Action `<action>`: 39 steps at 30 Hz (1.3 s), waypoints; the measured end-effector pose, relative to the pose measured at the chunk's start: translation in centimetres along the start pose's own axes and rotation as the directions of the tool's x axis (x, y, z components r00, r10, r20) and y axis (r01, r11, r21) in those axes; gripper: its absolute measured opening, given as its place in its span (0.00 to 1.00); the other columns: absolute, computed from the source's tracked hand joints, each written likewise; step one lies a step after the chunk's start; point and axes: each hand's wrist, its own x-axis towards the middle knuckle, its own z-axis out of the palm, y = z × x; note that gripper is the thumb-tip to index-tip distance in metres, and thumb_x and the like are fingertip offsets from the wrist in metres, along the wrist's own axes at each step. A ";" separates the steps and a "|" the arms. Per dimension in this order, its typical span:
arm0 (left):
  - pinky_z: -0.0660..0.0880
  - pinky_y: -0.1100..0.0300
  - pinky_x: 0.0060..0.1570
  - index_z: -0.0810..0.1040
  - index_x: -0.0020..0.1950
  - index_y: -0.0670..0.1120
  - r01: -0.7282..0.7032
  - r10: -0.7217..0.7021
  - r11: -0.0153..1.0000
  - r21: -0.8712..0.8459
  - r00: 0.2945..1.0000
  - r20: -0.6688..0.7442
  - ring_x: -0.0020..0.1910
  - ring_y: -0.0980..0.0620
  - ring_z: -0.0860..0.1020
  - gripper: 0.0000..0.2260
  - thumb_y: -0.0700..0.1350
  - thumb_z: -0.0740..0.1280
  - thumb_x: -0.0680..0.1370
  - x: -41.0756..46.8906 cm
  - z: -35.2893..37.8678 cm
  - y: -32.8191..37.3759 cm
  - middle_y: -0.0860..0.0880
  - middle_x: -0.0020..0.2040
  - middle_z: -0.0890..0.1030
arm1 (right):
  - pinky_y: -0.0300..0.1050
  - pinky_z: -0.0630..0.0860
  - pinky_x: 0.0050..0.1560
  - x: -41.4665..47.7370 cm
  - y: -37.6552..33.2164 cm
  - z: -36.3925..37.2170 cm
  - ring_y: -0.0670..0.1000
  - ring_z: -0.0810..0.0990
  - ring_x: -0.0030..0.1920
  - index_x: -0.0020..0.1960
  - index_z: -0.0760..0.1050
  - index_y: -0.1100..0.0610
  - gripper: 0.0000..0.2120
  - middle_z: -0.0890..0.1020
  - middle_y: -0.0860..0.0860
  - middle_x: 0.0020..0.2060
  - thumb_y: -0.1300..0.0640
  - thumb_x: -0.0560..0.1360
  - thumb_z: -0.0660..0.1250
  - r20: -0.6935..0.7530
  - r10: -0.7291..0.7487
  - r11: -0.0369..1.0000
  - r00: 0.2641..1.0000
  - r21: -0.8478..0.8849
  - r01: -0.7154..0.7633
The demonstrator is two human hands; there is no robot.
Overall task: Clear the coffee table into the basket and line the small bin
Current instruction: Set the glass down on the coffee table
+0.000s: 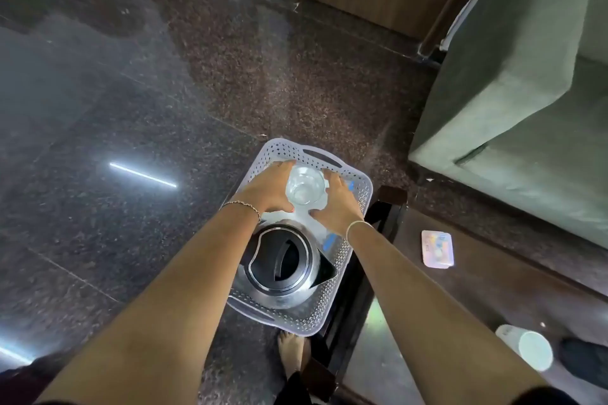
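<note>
Clear glass [305, 185] held upright between both hands inside pale plastic basket [363, 189] on dark stone floor. Left hand [268, 191] wrapped around one side, right hand [339, 202] cupped against the other, both arms stretched forward and down. Steel kettle [283, 265] in basket's near end. Coffee table [487, 273] just beside, to the right.

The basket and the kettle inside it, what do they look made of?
The pale lilac perforated basket looks like moulded plastic: matte, with a regular punched pattern and cut-out handles. The round kettle seems polished steel, mirror-shiny on its body, with a black, probably plastic, lid.
</note>
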 end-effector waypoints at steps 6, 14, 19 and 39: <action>0.73 0.46 0.60 0.58 0.74 0.48 -0.030 0.029 0.999 0.015 0.999 0.040 0.63 0.44 0.73 0.45 0.42 0.79 0.63 1.7 0.7 -0.2 0.43 0.64 0.74 | 0.47 0.74 0.48 2.6 0.9 1.7 0.56 0.79 0.54 0.68 0.61 0.53 0.32 0.79 0.51 0.53 0.59 0.68 0.71 -0.014 0.027 1.000 1.000 0.003 -0.027; 0.73 0.55 0.51 0.63 0.69 0.48 -0.075 0.075 0.997 0.019 0.997 0.009 0.57 0.45 0.76 0.40 0.42 0.78 0.61 2.2 1.0 -0.2 0.45 0.58 0.77 | 0.45 0.72 0.44 3.2 1.2 1.5 0.56 0.80 0.50 0.64 0.65 0.53 0.34 0.82 0.51 0.49 0.54 0.64 0.77 -0.017 0.004 1.000 1.000 -0.010 -0.005; 0.67 0.61 0.49 0.63 0.71 0.48 -0.083 0.082 0.997 -0.003 0.996 -0.042 0.59 0.46 0.76 0.42 0.44 0.79 0.61 1.5 0.1 0.7 0.47 0.61 0.77 | 0.44 0.69 0.45 2.6 1.0 -0.4 0.55 0.80 0.54 0.65 0.66 0.52 0.35 0.82 0.51 0.52 0.53 0.63 0.79 -0.008 -0.043 0.999 0.999 -0.022 0.043; 0.75 0.58 0.55 0.65 0.68 0.56 -0.285 0.264 0.945 -0.160 0.954 -0.140 0.57 0.53 0.76 0.40 0.49 0.80 0.60 -8.0 -2.2 19.3 0.55 0.60 0.76 | 0.45 0.79 0.54 -12.7 3.9 -15.8 0.44 0.81 0.52 0.64 0.71 0.46 0.40 0.82 0.43 0.51 0.50 0.55 0.82 -0.299 -0.196 0.948 0.934 0.187 0.259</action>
